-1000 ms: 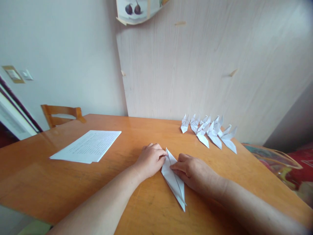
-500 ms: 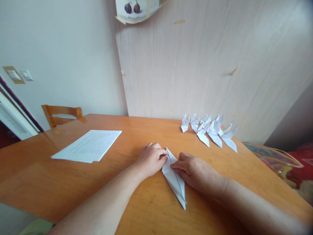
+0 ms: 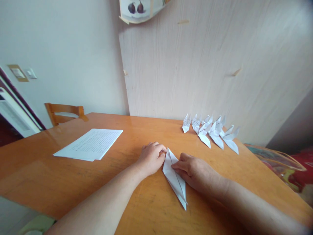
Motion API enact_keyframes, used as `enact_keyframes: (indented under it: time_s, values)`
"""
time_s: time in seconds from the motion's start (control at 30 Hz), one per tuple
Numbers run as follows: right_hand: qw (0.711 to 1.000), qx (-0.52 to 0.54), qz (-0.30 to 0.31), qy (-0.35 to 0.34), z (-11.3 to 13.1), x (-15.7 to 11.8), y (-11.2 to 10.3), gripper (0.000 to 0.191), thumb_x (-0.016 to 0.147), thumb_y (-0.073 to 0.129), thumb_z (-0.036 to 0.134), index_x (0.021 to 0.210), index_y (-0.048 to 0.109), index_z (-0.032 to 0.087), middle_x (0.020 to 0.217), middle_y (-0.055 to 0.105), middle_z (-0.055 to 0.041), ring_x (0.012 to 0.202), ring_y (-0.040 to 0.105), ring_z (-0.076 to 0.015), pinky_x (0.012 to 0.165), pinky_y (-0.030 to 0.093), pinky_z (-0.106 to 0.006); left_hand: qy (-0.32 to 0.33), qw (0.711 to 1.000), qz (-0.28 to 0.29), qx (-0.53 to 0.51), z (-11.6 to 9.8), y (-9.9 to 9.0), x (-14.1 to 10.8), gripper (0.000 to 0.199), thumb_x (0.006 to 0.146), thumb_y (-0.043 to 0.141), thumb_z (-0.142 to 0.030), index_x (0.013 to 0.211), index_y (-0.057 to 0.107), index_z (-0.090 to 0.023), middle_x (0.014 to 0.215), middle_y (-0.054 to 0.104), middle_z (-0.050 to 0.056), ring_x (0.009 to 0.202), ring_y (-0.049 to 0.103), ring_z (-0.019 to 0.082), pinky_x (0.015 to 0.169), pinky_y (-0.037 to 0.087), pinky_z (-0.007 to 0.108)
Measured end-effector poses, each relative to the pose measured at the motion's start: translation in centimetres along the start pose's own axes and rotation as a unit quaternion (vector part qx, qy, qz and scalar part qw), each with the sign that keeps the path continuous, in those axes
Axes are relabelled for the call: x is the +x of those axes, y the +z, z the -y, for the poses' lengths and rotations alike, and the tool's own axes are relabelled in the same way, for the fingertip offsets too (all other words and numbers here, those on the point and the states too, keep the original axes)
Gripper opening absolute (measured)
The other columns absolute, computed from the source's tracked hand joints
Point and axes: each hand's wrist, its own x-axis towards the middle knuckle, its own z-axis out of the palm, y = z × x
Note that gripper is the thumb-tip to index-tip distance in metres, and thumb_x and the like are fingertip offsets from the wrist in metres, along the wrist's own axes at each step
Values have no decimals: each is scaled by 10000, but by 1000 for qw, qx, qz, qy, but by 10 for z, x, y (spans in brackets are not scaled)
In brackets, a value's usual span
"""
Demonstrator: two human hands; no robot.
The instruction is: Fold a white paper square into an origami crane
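Note:
On the table before me lies a piece of white paper [image 3: 173, 178] folded into a long, narrow diamond, with a crease down its middle and a split at the near tip. My left hand [image 3: 153, 158] is closed at its upper left edge, thumb and forefinger together beside the far point. From the right, my right hand [image 3: 194, 168] grips the paper's right side, fingertips pressing near the centre crease; the thumb is mostly hidden.
Several folded paper cranes [image 3: 216, 132] stand at the table's back right. A stack of printed sheets [image 3: 90, 145] lies to the left on the wooden table [image 3: 146, 209]. Beyond the far left edge is a wooden chair [image 3: 65, 109]; a wall panel [image 3: 181, 71] rises behind.
The left thumb has drawn back slightly from the paper's face to its edge. My right hand keeps its place on the paper. The whole view has shifted a little.

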Motion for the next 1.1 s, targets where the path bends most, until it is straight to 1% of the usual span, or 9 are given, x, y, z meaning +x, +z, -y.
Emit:
enact_keyframes:
  time_s: [0.2, 0.4, 0.47, 0.53, 0.6, 0.67, 0.77, 0.87, 1.1]
  values:
    - [1000, 0, 1, 6, -1, 0, 1, 207, 964, 530, 179, 911, 725, 224, 880, 596, -36, 755, 597, -137, 665, 409, -238, 24, 999, 22, 3, -1, 1, -1, 237, 853, 563, -191, 968, 734, -306, 974, 672, 6, 981, 601, 209, 842, 432, 332]
    - [1000, -6, 0, 15, 1, 0, 2, 212, 968, 514, 197, 912, 714, 239, 895, 598, -36, 777, 606, -148, 668, 405, -246, -55, 998, 15, 5, -3, -2, 0, 133, 818, 620, -288, 898, 723, -266, 991, 663, 32, 1016, 578, 242, 879, 419, 373]
    - [999, -17, -4, 35, 3, 1, 1, 194, 940, 538, 192, 1012, 704, 261, 930, 605, -36, 797, 619, -167, 681, 410, -265, -72, 997, 29, 10, -5, -5, 0, 128, 794, 649, -349, 844, 713, -251, 988, 654, 47, 1010, 571, 257, 868, 416, 385]
    - [997, -25, -19, 70, 3, 1, 1, 288, 892, 578, 188, 1160, 655, 265, 1002, 617, -48, 857, 634, -201, 717, 420, -295, -81, 996, 40, 9, -8, -6, 0, 158, 775, 666, -392, 799, 710, -242, 985, 650, 58, 998, 568, 268, 857, 413, 395]
    - [994, -18, -34, 105, 3, 2, 1, 366, 859, 607, 207, 1223, 608, 239, 1056, 623, -66, 914, 633, -228, 754, 423, -321, -88, 995, 43, 3, -10, -7, -1, 173, 761, 675, -409, 756, 707, -239, 975, 652, 62, 983, 567, 275, 848, 410, 404]
    - [990, 1, -39, 134, 1, 2, 1, 316, 846, 626, 243, 1160, 613, 219, 1040, 630, -67, 905, 622, -225, 746, 417, -320, -95, 995, 41, -4, -11, -6, -1, 157, 740, 688, -396, 722, 706, -241, 958, 660, 60, 969, 567, 279, 837, 409, 407]
    - [984, 24, -33, 172, -3, 2, 2, 160, 837, 645, 314, 958, 620, 212, 926, 630, -46, 800, 591, -199, 658, 380, -296, -106, 994, 31, -21, -10, -4, 0, 122, 709, 706, -363, 691, 710, -242, 936, 674, 55, 957, 569, 279, 838, 405, 410]
    - [981, 33, -27, 189, -6, 2, 2, 147, 833, 644, 348, 828, 585, 213, 840, 616, -28, 720, 553, -178, 601, 332, -285, -113, 992, 22, -57, -10, -4, 0, 116, 703, 705, -337, 662, 702, -229, 899, 686, 56, 936, 578, 277, 844, 400, 409]
    - [984, 58, -38, 162, -8, 3, 2, 130, 833, 627, 324, 801, 566, 213, 810, 600, -11, 683, 522, -158, 590, 331, -285, -122, 982, 30, -144, -13, -1, -3, 82, 739, 643, -282, 712, 655, -206, 728, 672, 6, 725, 580, 192, 693, 401, 300]
